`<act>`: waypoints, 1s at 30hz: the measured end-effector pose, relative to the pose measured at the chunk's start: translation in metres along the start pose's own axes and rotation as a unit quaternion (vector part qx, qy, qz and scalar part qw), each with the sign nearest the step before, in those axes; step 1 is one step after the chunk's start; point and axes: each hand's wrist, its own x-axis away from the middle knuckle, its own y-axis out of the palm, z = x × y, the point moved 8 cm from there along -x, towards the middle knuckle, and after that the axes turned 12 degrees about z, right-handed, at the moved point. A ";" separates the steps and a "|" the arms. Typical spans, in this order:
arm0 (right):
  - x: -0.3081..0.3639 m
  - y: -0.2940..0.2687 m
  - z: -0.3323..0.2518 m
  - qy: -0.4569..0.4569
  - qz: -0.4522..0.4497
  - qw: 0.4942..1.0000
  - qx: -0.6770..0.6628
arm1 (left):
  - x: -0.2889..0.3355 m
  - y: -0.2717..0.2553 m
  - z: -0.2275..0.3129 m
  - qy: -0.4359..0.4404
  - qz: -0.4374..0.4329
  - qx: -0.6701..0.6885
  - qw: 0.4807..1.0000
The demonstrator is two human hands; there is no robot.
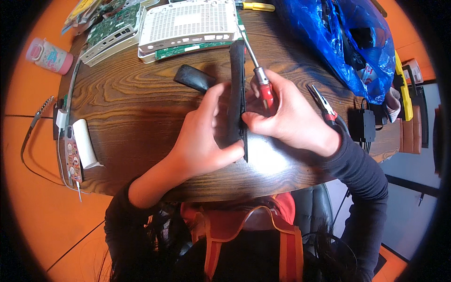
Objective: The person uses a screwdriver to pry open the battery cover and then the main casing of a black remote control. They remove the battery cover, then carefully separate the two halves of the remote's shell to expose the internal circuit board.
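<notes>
A long, flat black plastic casing (236,89) stands edge-on above the table. My left hand (197,136) is closed round its left side, with the thumb near the bottom end. In my right hand (293,115) is a screwdriver (266,91) with a red handle, its metal shaft slanting up and away from me. That hand's thumb also presses against the right face of the casing; some of its fingers are hidden behind. Left of the casing's upper part, a loose curved black piece (193,78) lies on the table, partly behind my left hand.
White vented housings (188,23) and green circuit boards (117,29) are stacked at the back left. A blue plastic bag (324,42) fills the back right. Pliers (324,103) and a black adapter (362,124) lie right. A phone (73,155) and white roll (84,143) sit left.
</notes>
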 end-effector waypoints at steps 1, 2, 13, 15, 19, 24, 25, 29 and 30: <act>0.000 0.004 0.002 0.004 0.000 1.000 -0.013 | 0.000 -0.002 -0.003 -0.006 0.020 0.004 1.000; 0.000 0.009 0.005 0.013 -0.005 1.000 -0.019 | 0.000 -0.005 -0.008 -0.020 0.043 0.009 0.999; 0.013 -0.026 0.009 0.009 0.079 0.993 0.093 | -0.001 -0.011 -0.012 -0.040 0.044 -0.006 0.998; 0.013 -0.042 -0.002 -0.053 0.070 0.980 0.180 | 0.000 -0.012 -0.010 -0.029 0.039 -0.048 0.998; 0.030 -0.054 -0.031 -0.241 0.074 0.880 0.402 | 0.000 -0.016 0.004 0.057 0.080 -0.148 0.984; 0.046 -0.055 -0.051 -0.289 0.090 0.858 0.415 | 0.000 -0.017 0.013 0.108 0.097 -0.219 0.965; 0.047 -0.055 -0.052 -0.276 0.082 0.855 0.431 | 0.000 -0.017 0.013 0.111 0.098 -0.227 0.963; 0.049 -0.050 -0.058 -0.275 0.070 0.847 0.449 | 0.000 -0.016 0.013 0.125 0.102 -0.244 0.956; 0.050 -0.049 -0.059 -0.279 0.073 0.839 0.461 | 0.001 -0.015 0.014 0.131 0.103 -0.249 0.954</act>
